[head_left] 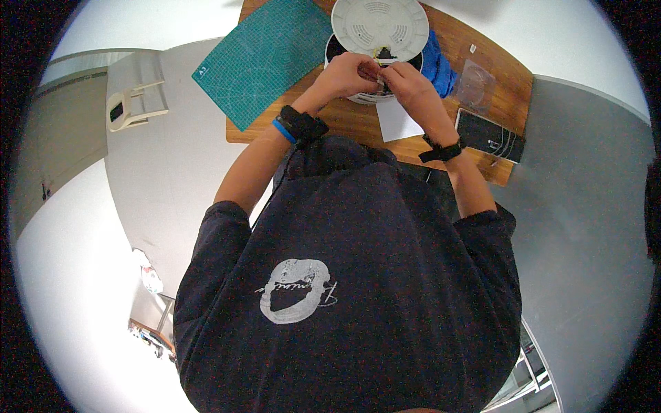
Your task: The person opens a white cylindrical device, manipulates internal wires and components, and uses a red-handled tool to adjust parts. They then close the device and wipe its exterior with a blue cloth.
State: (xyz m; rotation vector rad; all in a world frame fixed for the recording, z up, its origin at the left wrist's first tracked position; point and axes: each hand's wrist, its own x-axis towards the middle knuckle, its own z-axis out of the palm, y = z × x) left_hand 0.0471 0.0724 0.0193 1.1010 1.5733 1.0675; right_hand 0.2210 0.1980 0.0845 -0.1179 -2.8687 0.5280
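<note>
A round white appliance body (365, 98) sits at the table's near-middle, its interior dark. Tilted up behind it is a round white vented cover (379, 24), with yellow and black wires (381, 51) at its lower edge. Over the opening, my left hand (346, 76) has its fingers closed together. Close beside it, my right hand (411, 84) is pinched, its fingertips almost meeting the left ones. Something small and pale shows between the fingertips, too small to name. Both wrists wear black bands, and the left also a blue one.
A green cutting mat (265, 65) lies left on the wooden table (506, 65). To the right are blue cloth (435, 65), a clear plastic piece (475, 84) and a black box with cables (485, 132). White paper (399, 122) lies in front; a pale chair (127, 107) stands far left.
</note>
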